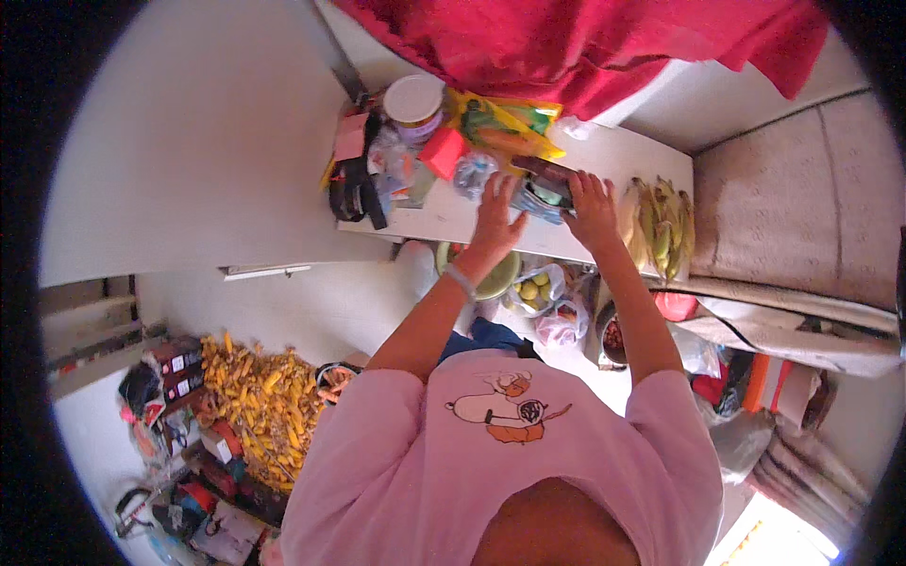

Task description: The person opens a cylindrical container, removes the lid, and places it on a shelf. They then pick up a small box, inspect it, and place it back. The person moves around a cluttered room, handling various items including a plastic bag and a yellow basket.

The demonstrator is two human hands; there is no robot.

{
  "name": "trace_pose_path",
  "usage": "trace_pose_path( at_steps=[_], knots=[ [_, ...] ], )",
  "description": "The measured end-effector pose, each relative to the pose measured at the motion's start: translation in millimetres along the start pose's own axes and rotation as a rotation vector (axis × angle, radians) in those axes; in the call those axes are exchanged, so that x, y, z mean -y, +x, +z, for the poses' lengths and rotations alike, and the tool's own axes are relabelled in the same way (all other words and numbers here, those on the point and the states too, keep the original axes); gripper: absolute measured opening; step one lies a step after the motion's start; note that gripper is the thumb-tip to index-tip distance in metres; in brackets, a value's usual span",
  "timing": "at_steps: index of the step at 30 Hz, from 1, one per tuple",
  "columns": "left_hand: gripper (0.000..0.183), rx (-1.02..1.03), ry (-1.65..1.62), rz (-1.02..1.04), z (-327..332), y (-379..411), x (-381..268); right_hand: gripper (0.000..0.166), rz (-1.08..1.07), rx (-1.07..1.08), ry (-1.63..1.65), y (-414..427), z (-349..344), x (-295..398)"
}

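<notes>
On a narrow white tabletop [453, 219] lies a long dark brown object [546, 170], its kind unclear. Just on its near side is a bluish bag [539, 206] with something pale green in it. My right hand [594, 212] is at the right end of both, fingers beside the brown object and thumb lower down; whether it grips them is unclear. To their left, my left hand [495, 223] has its fingers apart and holds nothing. Close to its fingertips sits a small clear plastic bag [474, 175]. A red box-like thing [443, 153] is further left.
Behind are a white-lidded tub [414, 100] and a yellow-green packet [506, 124], under a hanging red cloth [587, 49]. Corn in husks [662, 226] lies at the right end. Below stand a green basin [506, 272] and a bag of yellowish fruit [534, 289]. Corn cobs [269, 403] cover the floor leftward.
</notes>
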State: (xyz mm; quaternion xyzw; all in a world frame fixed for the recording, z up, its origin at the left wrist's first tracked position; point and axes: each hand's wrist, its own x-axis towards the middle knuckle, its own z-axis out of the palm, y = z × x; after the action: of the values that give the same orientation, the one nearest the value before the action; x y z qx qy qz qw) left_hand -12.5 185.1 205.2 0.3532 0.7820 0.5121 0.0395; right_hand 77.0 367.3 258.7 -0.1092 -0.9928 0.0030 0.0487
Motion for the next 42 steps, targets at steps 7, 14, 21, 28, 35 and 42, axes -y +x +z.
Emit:
trace_pose_path(
  at_steps=[7, 14, 21, 28, 35, 42],
  knots=[
    [0.063, -0.054, 0.089, -0.047, -21.7, -46.5, 28.1, 0.091, -0.011, 0.270, -0.063, 35.0, -24.6, 7.5],
    [0.065, -0.013, 0.031, -0.093, -48.8, -57.2, 23.2, 0.085, -0.075, 0.096, 0.109, 13.9, 0.0, 6.4],
    [0.094, 0.046, 0.283, 0.058, -126.8, -14.6, -49.5, 0.080, -0.443, 0.089, 0.077, 34.9, -75.7, 69.6],
    [0.105, 0.016, 0.561, 0.022, -222.7, 16.3, -101.3, 0.077, -0.682, 0.054, -0.020, 109.5, -154.9, 142.9],
    [0.102, -0.136, 0.670, -0.097, -290.7, 55.2, -80.1, 0.053, -1.009, -0.198, -0.119, 198.9, -179.0, 226.4],
    [0.083, -0.276, 0.666, -0.247, -319.7, 110.1, -40.9, 0.058, -1.011, -0.239, -0.170, 278.0, -170.6, 261.5]
  ],
)
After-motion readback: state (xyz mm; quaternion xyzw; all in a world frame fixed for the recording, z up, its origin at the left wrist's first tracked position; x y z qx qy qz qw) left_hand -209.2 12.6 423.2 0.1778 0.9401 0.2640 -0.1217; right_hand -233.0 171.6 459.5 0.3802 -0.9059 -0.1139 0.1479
